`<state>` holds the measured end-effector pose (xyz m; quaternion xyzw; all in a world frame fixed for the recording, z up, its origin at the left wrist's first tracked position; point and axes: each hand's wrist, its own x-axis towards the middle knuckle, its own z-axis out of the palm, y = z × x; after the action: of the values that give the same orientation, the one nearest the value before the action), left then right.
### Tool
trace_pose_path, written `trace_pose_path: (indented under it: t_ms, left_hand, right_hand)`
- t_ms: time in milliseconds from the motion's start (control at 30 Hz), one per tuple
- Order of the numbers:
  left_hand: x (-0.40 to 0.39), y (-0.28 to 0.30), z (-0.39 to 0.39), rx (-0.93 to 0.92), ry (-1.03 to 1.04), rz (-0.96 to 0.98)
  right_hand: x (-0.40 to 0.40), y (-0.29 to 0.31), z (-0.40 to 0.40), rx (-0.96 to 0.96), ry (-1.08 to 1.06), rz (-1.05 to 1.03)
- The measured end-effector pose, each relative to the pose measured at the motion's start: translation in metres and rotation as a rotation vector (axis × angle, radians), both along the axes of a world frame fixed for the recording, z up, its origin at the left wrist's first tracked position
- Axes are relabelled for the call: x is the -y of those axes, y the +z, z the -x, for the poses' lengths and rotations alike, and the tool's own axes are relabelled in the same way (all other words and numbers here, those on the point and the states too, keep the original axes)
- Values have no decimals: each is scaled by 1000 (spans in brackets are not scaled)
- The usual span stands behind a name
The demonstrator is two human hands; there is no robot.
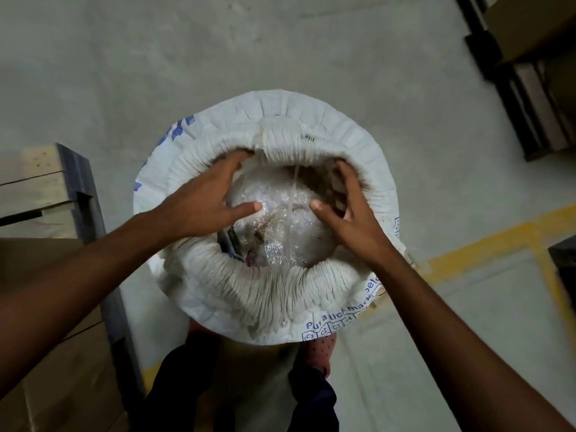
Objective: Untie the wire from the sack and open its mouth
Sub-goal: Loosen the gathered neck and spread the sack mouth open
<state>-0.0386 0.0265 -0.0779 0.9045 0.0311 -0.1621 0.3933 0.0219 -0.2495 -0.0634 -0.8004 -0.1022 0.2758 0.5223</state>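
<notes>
A white woven sack (268, 294) is shown from above, standing upright on the concrete floor (405, 120) between the person's feet, with its mouth already spread into a wide ring and its top edge rolled outward into a pleated collar. No wire is seen around the mouth; a thin pale strand (294, 194) is seen running down across the opening, but whether it is the wire or a loose thread of the weave cannot be told. A clear plastic liner (280, 226), crinkled and shiny, is exposed inside.

Risks are judged as follows. The liner may be torn if it is pinched and dragged along with the woven edge. The rolled collar may spring back inward if it is released unevenly, so that the mouth is partly closed again. The sack may be tipped if both sides are pulled toward one side only. The strand may be snagged by a finger and frayed further.

The left hand (202, 201) is held wide, its fingers reaching under the far left part of the rim and its thumb resting on the liner. The right hand (346, 213) is likewise spread, with its fingers curled over the inner right rim and its thumb extended toward the liner. Nothing is enclosed by either hand; the rim is merely pressed outward.
</notes>
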Motion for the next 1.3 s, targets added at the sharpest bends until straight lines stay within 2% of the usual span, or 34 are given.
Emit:
trace_pose_path:
  t_ms: [200, 333, 400, 633, 800, 1100, 1300]
  left_hand:
    - [-27, 21, -30, 191, 20, -142]
    - [-44, 30, -44, 168, 20, -301]
    - [-48, 31, -46, 151, 11, -337]
    - [-47, 34, -45, 101, -22, -388]
    - [-43, 32, -37, 73, -55, -397]
    - [-30, 24, -26, 48, -111, -443]
    - [-24, 22, -6, 65, -126, -349]
  right_hand:
    - [-12, 11, -47, 334, 119, 183]
    - [-1, 27, -76, 393, 315, 426]
    - [2, 31, -83, 399, 377, 484]
    - [-2, 39, -92, 446, 462, 501]
    - [-2, 39, -89, 399, 534, 480]
    - [0, 30, -78, 399, 552, 449]
    - [7, 32, -61, 424, 554, 443]
